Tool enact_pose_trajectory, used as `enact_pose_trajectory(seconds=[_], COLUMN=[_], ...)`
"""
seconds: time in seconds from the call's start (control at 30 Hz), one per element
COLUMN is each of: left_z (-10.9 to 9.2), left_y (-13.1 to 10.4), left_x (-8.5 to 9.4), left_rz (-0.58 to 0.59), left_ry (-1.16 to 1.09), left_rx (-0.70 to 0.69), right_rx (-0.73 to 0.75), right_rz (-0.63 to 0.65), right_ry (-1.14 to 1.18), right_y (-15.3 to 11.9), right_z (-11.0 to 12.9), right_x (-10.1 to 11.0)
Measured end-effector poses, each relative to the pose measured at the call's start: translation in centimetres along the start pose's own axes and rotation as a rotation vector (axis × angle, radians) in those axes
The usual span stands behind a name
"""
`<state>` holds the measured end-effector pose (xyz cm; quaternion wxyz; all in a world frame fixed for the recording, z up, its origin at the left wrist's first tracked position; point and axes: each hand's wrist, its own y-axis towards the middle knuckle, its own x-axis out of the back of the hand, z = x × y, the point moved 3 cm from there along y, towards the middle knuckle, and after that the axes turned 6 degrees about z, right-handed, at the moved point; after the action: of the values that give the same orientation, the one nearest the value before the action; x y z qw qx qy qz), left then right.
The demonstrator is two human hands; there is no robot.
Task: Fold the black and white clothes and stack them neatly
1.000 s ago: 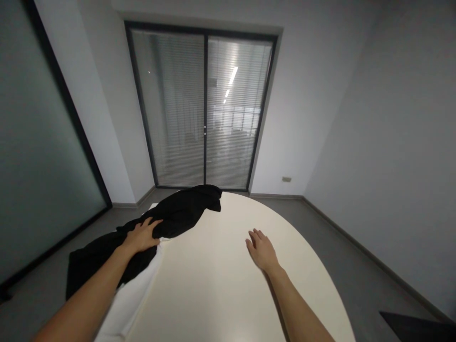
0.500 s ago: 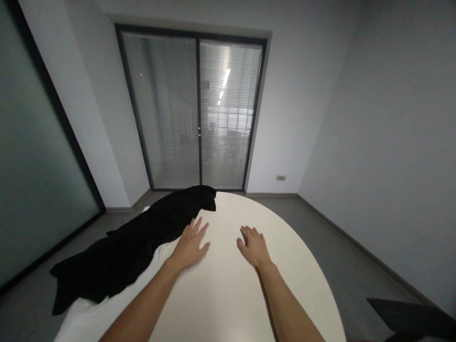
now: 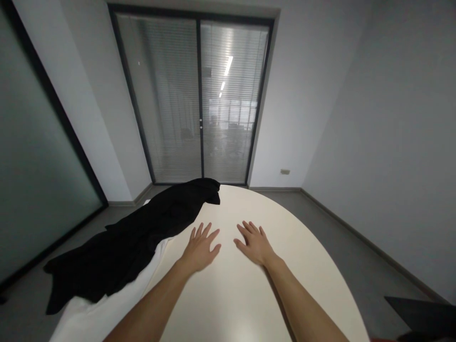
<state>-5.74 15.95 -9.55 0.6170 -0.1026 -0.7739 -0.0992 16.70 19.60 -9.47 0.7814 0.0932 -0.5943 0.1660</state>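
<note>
My left hand (image 3: 200, 248) is over the round white table (image 3: 228, 294), fingers spread and palm down, with nothing in it. Close to it on the right, my right hand (image 3: 255, 243) has its fingers apart too and holds nothing. Whether either palm touches the tabletop I cannot tell. Left of my left hand lies a heap of black cloth (image 3: 142, 232), stretching from the table's far edge toward the near left. White cloth (image 3: 107, 304) shows from under the black one, partly covered by my left forearm.
Beyond the table stands a glazed partition with blinds (image 3: 171, 104) in a dark frame. A frosted panel (image 3: 42, 133) is on the left, and a plain wall (image 3: 392, 142) on the right. A dark flat object (image 3: 423, 313) juts in at lower right.
My left hand has moved right, away from the black cloth and nearer my right hand. The whole view has tilted down slightly.
</note>
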Motion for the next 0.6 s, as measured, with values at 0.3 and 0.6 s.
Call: enact_pose_trajectory(seconds=[0.3,0.6], left_z=[0.43,0.47], left_y=[0.27,0.19], left_x=[-0.51,-0.57], left_rz=[0.017,0.019], left_ry=[0.002,-0.013], left_rx=[-0.004,-0.007], right_rx=[-0.005,-0.002], right_rz=[0.010,0.007], right_ry=[-0.025,0.005], right_y=[-0.20,-0.15], right_z=[0.32,0.22], right_x=[0.35,0.21])
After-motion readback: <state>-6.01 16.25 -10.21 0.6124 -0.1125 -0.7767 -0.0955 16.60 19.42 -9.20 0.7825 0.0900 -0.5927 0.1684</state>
